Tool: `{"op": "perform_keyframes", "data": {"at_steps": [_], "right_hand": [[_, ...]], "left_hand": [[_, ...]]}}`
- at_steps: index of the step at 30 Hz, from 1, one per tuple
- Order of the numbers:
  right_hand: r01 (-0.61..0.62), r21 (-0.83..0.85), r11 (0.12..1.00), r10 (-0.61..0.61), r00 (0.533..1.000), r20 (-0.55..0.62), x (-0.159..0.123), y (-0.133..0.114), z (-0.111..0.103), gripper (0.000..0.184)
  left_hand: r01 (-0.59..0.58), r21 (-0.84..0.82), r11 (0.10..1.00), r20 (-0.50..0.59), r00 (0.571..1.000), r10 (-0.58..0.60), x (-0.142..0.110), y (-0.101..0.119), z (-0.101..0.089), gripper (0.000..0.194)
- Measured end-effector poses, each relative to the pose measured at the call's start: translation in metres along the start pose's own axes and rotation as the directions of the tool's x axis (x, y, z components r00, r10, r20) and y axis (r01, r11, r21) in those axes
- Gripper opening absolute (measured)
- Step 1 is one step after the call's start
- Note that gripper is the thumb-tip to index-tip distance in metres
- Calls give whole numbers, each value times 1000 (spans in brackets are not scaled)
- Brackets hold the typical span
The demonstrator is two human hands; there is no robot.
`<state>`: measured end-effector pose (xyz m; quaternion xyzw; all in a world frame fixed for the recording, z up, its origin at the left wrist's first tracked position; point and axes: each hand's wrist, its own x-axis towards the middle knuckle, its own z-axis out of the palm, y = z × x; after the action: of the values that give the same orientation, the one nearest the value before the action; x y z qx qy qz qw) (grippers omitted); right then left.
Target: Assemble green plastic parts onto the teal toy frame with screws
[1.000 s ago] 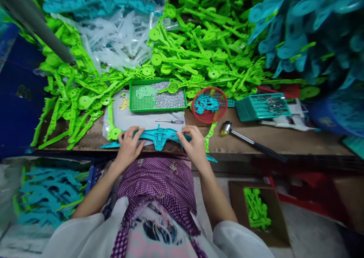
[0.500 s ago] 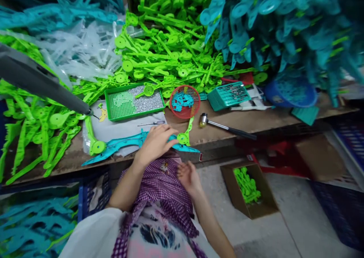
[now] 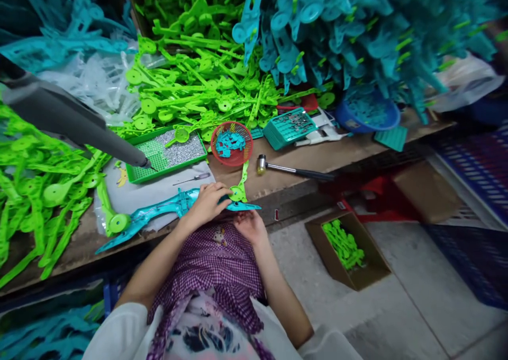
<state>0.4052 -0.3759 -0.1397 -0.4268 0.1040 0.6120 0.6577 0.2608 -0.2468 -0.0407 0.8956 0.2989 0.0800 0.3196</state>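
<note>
A long turquoise plastic part (image 3: 159, 206), bow-shaped, lies along the front of the bench. My left hand (image 3: 208, 204) rests over its right half, fingers closed on it close to a lime-green arm with a round disc (image 3: 238, 193). At the part's left end sits another lime-green arm with a disc (image 3: 118, 223). My right hand (image 3: 252, 226) is palm up at the bench edge, just below the part's right tip, its fingers curled; whatever they hold, if anything, cannot be made out. A small screwdriver (image 3: 198, 177) lies behind the turquoise part.
A grey power screwdriver (image 3: 83, 114) reaches in from the left, its bit above a green tray (image 3: 138, 177) of screws. Behind are a red basket (image 3: 214, 156), a teal tray stack (image 3: 273, 140), a hammer (image 3: 286, 168) and lime-green heaps (image 3: 190, 79). A cardboard box (image 3: 331, 264) stands below.
My right hand has risen from my lap to the bench edge, beside the turquoise part. My left hand stays on that part. The whole view has shifted, so the bench appears farther left.
</note>
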Motion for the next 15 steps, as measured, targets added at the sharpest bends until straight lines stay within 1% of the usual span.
{"op": "perform_keyframes", "data": {"at_steps": [2, 3, 5, 6, 7, 8, 9, 10, 11, 12, 13, 14, 15], "right_hand": [[114, 14, 993, -112, 989, -98, -14, -15, -12, 17], [176, 14, 984, -172, 974, -148, -23, -24, -17, 18], [312, 6, 950, -303, 927, -223, -40, -45, -22, 21], [385, -10, 923, -376, 894, -244, -45, -55, -21, 23], [468, -58, 882, -466, 849, -249, -47, -65, -15, 24], [548, -133, 826, -563, 792, -234, -46, -74, -6, 25], [635, -293, 715, -692, 702, -169, -41, -82, 6, 25], [682, -475, 556, -796, 602, -68, -33, -90, 19, 29], [664, -647, 375, -847, 529, 52, -22, -96, 33, 35], [594, -784, 183, -854, 491, 172, -11, -101, 46, 38], [491, -871, -5, -827, 488, 279, -1, -105, 58, 40], [373, -913, -163, -772, 528, 354, 9, -108, 67, 38], [265, -917, -298, -714, 576, 398, 17, -111, 74, 37]], "left_hand": [[0, -13, 1000, 6, 1000, 0, 1, 0, 0, 24], [0, -15, 1000, 11, 1000, 0, 1, 0, -1, 24], [-7, -11, 1000, 15, 1000, 7, 1, -1, 0, 24], [-12, -4, 1000, 11, 1000, 12, 1, -2, 1, 25], [-18, 3, 1000, 7, 1000, 18, 0, -2, 1, 25], [-23, 10, 1000, 4, 1000, 23, 0, -3, 2, 26], [-27, 14, 1000, 3, 1000, 27, 0, -3, 2, 26], [-28, 17, 999, 4, 1000, 28, 0, -3, 3, 27], [-28, 17, 999, 4, 1000, 28, 0, -3, 3, 27], [-27, 16, 1000, 3, 1000, 27, 0, -3, 3, 27], [-24, 15, 1000, 2, 1000, 24, 0, -2, 2, 26], [-20, 13, 1000, 1, 1000, 20, 0, -2, 2, 26], [-17, 13, 1000, 1, 1000, 17, 0, -1, 2, 26]]}}
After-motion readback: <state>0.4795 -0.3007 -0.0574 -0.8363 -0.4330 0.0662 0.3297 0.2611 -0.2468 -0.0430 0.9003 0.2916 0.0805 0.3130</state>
